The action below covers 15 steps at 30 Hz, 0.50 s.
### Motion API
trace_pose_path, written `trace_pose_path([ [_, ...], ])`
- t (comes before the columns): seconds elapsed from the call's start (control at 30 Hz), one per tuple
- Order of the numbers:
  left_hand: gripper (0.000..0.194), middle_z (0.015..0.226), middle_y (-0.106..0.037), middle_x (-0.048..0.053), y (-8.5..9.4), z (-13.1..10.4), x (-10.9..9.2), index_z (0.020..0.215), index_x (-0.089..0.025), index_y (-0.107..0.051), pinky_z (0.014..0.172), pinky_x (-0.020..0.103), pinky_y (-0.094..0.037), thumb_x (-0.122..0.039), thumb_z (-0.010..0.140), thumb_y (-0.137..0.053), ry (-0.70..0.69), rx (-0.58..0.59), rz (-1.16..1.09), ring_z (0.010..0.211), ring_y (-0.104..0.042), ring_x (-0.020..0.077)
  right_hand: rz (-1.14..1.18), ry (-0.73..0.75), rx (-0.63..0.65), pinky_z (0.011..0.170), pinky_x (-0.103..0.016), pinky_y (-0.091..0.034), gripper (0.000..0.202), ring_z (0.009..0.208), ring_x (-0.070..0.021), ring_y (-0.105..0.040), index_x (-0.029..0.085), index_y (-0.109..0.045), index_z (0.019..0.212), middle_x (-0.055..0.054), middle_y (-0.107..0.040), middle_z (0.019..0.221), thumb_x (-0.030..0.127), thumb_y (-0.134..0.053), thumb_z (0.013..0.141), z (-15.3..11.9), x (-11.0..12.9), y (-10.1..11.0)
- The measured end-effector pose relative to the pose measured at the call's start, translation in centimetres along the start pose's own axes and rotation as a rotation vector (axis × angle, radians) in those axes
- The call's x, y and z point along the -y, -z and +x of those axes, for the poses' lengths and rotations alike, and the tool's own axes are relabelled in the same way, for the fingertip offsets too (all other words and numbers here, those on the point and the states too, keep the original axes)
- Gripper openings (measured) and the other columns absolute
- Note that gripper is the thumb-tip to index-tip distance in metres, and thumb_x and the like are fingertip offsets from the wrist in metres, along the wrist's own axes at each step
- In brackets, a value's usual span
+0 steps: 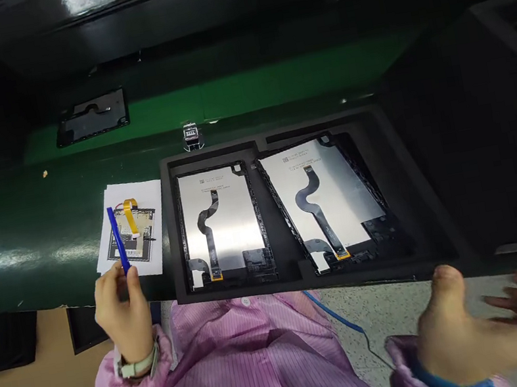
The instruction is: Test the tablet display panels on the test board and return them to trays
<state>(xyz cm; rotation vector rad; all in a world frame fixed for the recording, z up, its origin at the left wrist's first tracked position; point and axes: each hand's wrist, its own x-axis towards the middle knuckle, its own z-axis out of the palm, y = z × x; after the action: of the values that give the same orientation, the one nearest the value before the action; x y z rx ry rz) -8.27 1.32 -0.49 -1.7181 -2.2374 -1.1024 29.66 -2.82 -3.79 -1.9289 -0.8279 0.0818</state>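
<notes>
My left hand (121,304) pinches the lower end of a blue strip-shaped tool (119,241), which stands over a small circuit part with an orange flex cable (131,217). That part lies on a sheet of white paper (160,261). My right hand (482,327), blurred, is at the lower right beyond the tray's front edge, its fingers spread and nothing seen in them. A black foam tray (282,216) holds two silver-backed display panels with black flex cables: the left panel (237,217) lies square in its recess, the right panel (343,192) sits tilted across its recess.
Another dark panel (95,117) lies on the green surface (241,93) at the back left. A small metal counter-like device (191,136) stands behind the tray. Dark foam blocks (452,132) rise at the right. A blue cord (334,315) hangs near my lap.
</notes>
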Motion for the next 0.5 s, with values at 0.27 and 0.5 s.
trace_pose_path([
  [0.27,0.029,0.083,-0.072,0.006,0.9,-4.0,-8.8,0.105,-0.017,-0.067,0.067,0.027,-0.055,-0.036,0.107,-0.045,-0.363,0.904,-0.737,0.077,-0.067,0.0171,0.539,0.375,1.229,0.057,-0.025,-0.05,0.039,0.061,-0.0129,-0.062,0.023,-0.065,0.101,0.0,-0.065,0.072,0.052,-0.039,0.106,-5.2,9.0,-3.4],
  [0.5,0.02,0.087,-0.072,0.006,-2.4,-4.6,-4.3,0.112,-0.018,-0.062,0.073,0.03,-0.056,-0.032,0.105,-0.049,0.008,0.315,-0.429,0.078,-0.071,0.0183,0.059,0.913,1.184,0.094,-0.048,-0.06,0.05,0.114,-0.0312,-0.068,0.025,-0.056,0.145,-0.013,-0.07,0.125,0.051,-0.048,0.103,3.7,17.1,-10.4],
])
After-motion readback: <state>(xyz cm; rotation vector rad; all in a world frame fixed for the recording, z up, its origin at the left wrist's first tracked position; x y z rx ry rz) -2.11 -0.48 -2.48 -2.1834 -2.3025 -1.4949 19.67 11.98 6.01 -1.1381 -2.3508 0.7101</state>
